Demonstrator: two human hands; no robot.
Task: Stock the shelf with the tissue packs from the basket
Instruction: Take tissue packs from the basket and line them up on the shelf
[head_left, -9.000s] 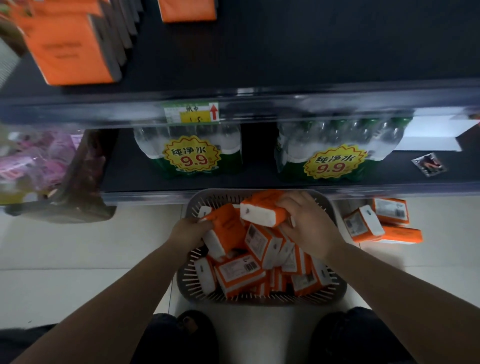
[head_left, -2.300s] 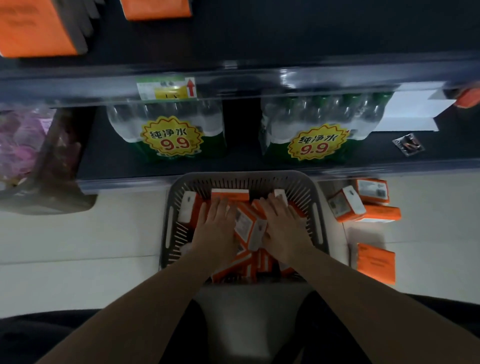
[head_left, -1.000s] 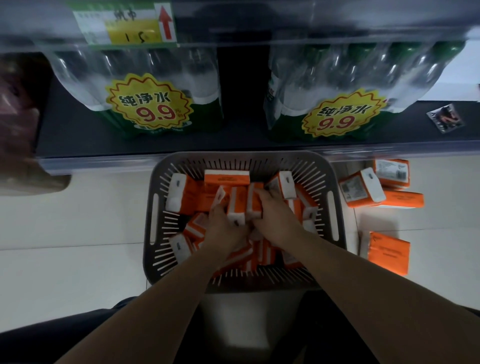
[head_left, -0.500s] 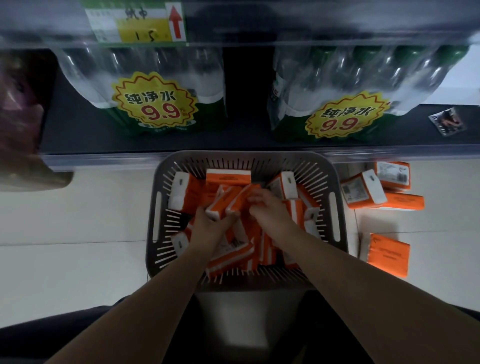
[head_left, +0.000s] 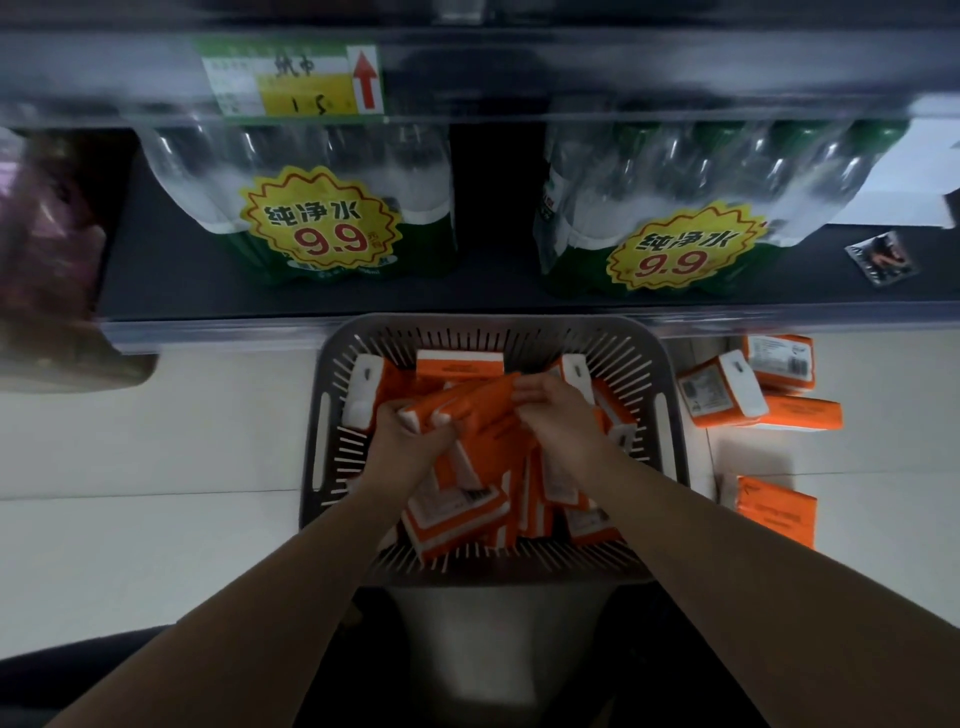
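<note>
The forearms hide part of the pile in the slatted grey plastic basket, which stands on the floor against the lower shelf. Rectangular orange-and-white tissue packs fill it. The left hand and right hand curl round opposite ends of a held bundle, just above the pile. The number of packs in the bundle cannot be determined.
</note>
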